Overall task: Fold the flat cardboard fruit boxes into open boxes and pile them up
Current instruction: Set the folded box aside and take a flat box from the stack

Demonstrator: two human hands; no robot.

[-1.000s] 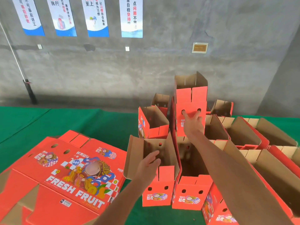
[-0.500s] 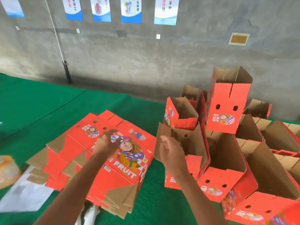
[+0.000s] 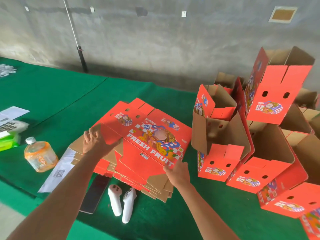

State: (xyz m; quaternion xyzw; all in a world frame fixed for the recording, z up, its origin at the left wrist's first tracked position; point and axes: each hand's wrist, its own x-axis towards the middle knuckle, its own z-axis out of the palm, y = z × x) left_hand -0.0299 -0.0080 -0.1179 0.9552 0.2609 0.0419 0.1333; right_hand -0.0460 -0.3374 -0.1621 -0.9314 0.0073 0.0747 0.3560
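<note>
A stack of flat red "FRESH FRUIT" cardboard boxes (image 3: 124, 172) lies on the green table in the middle. The top flat box (image 3: 147, 135) is held at both sides. My left hand (image 3: 94, 142) grips its left flap, which is bent upward. My right hand (image 3: 176, 172) pinches its near right edge. To the right stands a pile of folded open boxes (image 3: 223, 153), brown inside and red outside. One folded box (image 3: 277, 94) sits on top of the pile.
A green cloth covers the table (image 3: 52, 94). An orange drink bottle (image 3: 39, 155), papers (image 3: 57, 174), a dark phone (image 3: 95, 193) and two white controllers (image 3: 121, 201) lie at the near left. A grey concrete wall and a black pole (image 3: 81, 58) stand behind.
My right hand left the folded box on the pile and both hands came to the flat stack. They now hold the top flat box, its left flap raised. The view turned left.
</note>
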